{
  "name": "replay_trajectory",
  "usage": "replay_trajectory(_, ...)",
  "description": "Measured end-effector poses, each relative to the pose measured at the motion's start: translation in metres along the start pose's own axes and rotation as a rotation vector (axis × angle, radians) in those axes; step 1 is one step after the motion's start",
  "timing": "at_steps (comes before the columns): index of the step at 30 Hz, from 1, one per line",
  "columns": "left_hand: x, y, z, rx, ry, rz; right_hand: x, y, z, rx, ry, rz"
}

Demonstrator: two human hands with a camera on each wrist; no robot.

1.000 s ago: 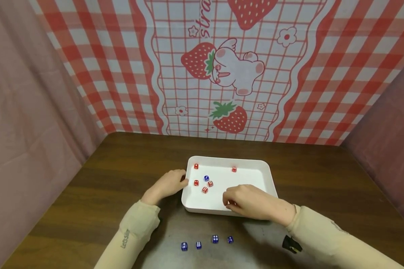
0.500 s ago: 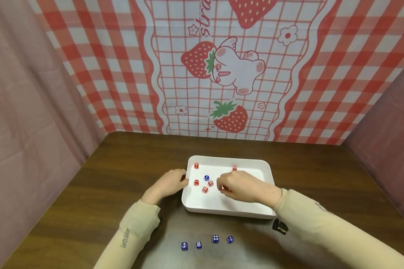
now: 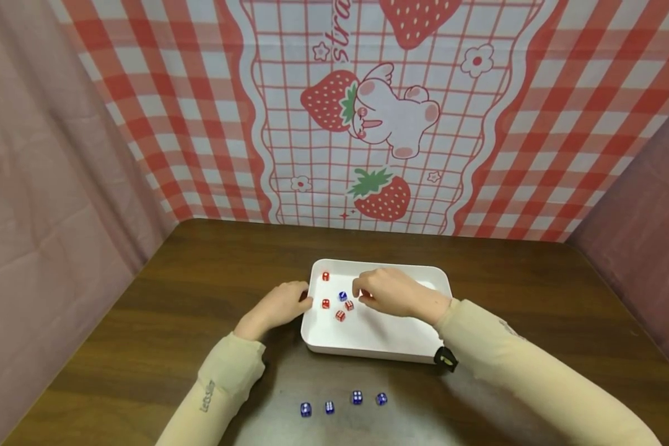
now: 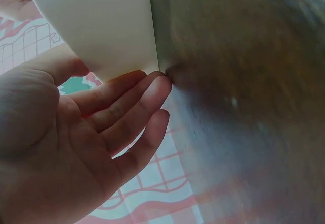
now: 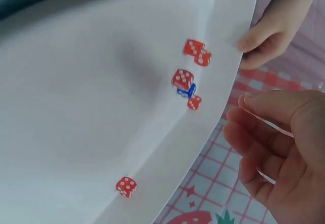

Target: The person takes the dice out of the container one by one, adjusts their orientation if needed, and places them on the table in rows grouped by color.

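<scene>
A shallow white tray [image 3: 368,344] holds several red dice and one blue die [image 3: 342,296]. At its left wall my left hand [image 3: 275,305] grips the side, thumb over the rim and fingers against the outside; the left wrist view shows those fingers on the outer wall [image 4: 117,26]. My right hand [image 3: 393,291] hovers over the tray, fingers loosely bent and nothing seen between them. Just left of it are the blue die and a red die [image 3: 349,305]. Another red die [image 5: 126,187], near the back wall, is hidden behind this hand in the head view.
Several blue dice [image 3: 357,397] lie in a loose row on the dark wooden table [image 3: 228,260] in front of the tray. A checked strawberry cloth [image 3: 384,198] hangs behind, with pink curtains [image 3: 61,155] at the sides.
My right hand has moved from the tray's front side back and slightly left, now covering the red die by the back wall. The left hand, tray and dice have stayed put.
</scene>
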State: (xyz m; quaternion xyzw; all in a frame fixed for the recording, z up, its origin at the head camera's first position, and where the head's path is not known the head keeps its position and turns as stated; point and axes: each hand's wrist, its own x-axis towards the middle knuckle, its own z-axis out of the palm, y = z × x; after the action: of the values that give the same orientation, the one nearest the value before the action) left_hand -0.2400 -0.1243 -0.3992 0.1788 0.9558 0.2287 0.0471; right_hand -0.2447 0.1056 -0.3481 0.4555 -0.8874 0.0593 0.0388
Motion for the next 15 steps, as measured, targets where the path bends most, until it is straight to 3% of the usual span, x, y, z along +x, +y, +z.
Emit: replay_trajectory(15,0.000,-0.002,0.002,0.000,0.009,0.009,0.021,0.015,0.012,-0.032,-0.014,0.056)
